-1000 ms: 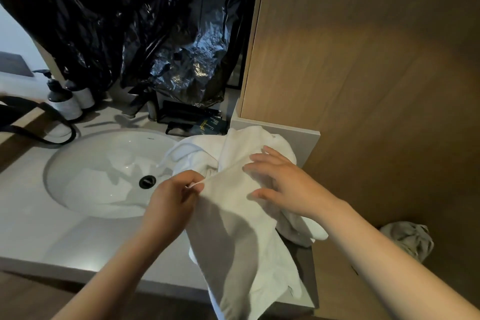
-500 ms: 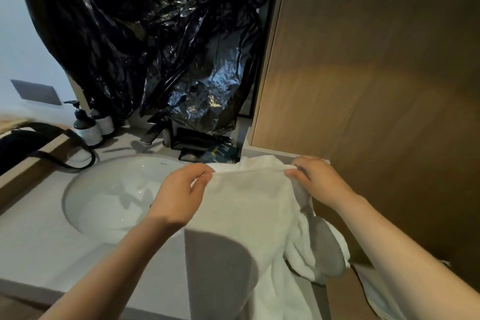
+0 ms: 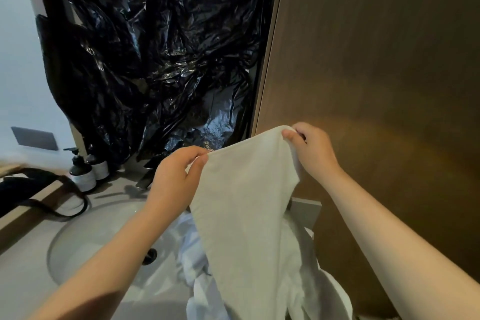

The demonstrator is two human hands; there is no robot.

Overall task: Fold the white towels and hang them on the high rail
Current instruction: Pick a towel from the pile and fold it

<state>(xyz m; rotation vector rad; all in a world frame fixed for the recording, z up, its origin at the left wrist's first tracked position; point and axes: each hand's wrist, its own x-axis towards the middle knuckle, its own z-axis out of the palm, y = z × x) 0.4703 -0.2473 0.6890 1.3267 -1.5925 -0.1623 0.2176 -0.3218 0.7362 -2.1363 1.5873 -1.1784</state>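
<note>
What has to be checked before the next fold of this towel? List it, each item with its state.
1. Left hand pinches one top corner of the towel: ok.
2. Right hand pinches the other top corner: ok.
3. Top edge level between the hands: not ok, the right corner is higher.
4. Towel's lower end free of the heap of other towels: cannot tell, white lies on white.
5. Where the high rail is: cannot tell, no rail shows in this view.
</note>
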